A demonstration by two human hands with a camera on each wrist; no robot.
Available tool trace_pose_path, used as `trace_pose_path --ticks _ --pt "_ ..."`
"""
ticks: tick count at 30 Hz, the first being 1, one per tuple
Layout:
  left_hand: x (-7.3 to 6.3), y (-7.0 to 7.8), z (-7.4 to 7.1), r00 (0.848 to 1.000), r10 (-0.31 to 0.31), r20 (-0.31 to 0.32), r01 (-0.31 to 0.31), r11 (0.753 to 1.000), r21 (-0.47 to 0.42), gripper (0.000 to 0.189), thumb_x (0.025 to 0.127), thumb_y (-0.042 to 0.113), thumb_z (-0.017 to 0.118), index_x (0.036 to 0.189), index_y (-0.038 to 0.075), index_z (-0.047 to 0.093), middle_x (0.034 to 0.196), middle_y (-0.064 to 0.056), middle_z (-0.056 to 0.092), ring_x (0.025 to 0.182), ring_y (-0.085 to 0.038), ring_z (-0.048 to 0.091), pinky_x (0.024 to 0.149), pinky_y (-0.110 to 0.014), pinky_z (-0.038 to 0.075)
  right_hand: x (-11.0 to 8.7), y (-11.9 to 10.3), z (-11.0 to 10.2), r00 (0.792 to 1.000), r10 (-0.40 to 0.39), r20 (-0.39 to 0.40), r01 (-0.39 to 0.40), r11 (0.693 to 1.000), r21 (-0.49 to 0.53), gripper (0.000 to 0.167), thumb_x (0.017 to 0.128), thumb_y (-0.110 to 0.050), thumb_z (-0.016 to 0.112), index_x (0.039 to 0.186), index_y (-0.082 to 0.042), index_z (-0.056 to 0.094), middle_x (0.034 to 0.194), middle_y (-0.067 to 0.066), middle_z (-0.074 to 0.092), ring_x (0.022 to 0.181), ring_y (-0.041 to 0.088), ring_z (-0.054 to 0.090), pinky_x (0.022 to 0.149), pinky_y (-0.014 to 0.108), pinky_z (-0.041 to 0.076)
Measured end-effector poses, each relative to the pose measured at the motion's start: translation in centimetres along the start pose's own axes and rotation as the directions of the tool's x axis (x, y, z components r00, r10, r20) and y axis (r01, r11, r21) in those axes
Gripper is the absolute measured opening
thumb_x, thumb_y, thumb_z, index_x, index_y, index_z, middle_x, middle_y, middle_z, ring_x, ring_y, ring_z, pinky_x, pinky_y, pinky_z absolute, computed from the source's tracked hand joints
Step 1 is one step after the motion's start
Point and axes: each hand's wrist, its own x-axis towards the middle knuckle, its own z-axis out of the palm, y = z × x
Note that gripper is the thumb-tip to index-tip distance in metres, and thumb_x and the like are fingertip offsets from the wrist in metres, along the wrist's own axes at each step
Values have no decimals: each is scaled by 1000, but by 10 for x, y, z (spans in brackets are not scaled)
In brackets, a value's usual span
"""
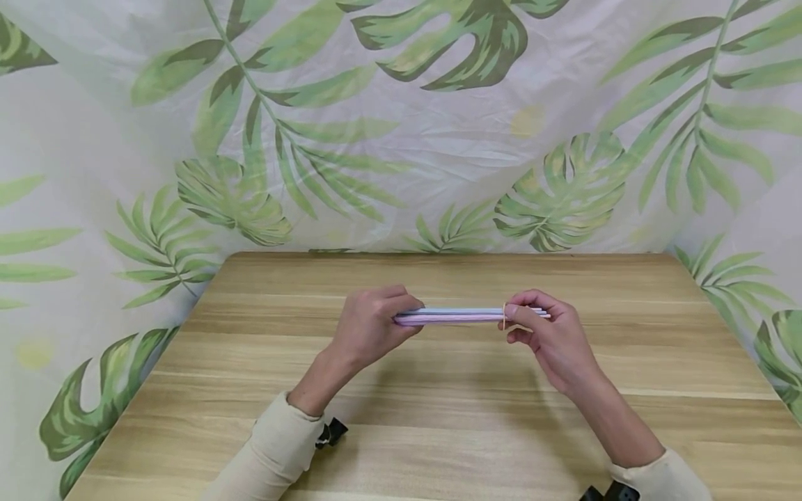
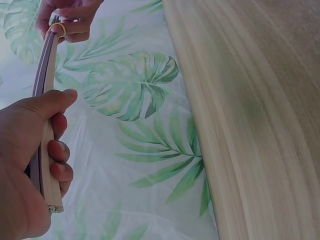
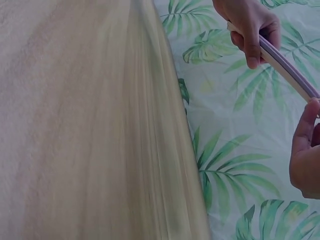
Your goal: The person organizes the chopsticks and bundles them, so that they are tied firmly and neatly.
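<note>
Held level above the wooden table is a bundle of thin, straight pastel sticks, lilac, pale blue and white. My left hand grips its left end, fingers curled round it; in the left wrist view the sticks' ends poke out below that hand. At the other end, a thin yellowish rubber band loops about the bundle. My right hand pinches the band there with thumb and fingers, and white stick tips show past the thumb. Fingers partly hide how the band runs.
The wood-grain table spreads beneath both hands, its far edge close to a leaf-patterned cloth hanging behind and at the sides. Small black devices sit at the cuffs of both light sleeves.
</note>
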Motion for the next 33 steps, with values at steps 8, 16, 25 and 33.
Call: trace_pose_path --ticks 8,16,25,33 --pt "0 -2 2 1000 -14 24 14 1000 -26 11 80 10 89 85 15 81 74 6 72 59 -3 54 53 -22 46 2 -9 -16 994 -61 93 70 992 -103 29 104 4 59 105 -16 80 102 -3 70 86 9 70 77 28 63" --pt "0 -2 0 999 -34 34 35 999 -24 12 80 11 90 84 16 81 74 7 72 59 -3 53 54 -22 46 1 -21 -24 992 -61 114 94 947 -308 15 101 2 68 107 -8 77 101 -3 73 82 11 72 79 27 63" --pt "-2 -1 0 996 -62 59 64 997 -35 12 81 12 91 84 17 81 75 8 72 60 -2 53 55 -20 44 0 -21 -24 994 -57 94 90 913 -397 10 94 1 78 104 -2 78 94 -4 76 77 12 73 78 28 63" --pt "-2 0 1 996 -62 65 63 998 -23 13 80 11 91 84 17 81 75 7 73 60 -2 55 56 -20 45 -1 -17 -18 998 -39 45 55 892 -450 18 91 -4 84 108 1 81 94 -5 82 78 9 76 75 27 63"
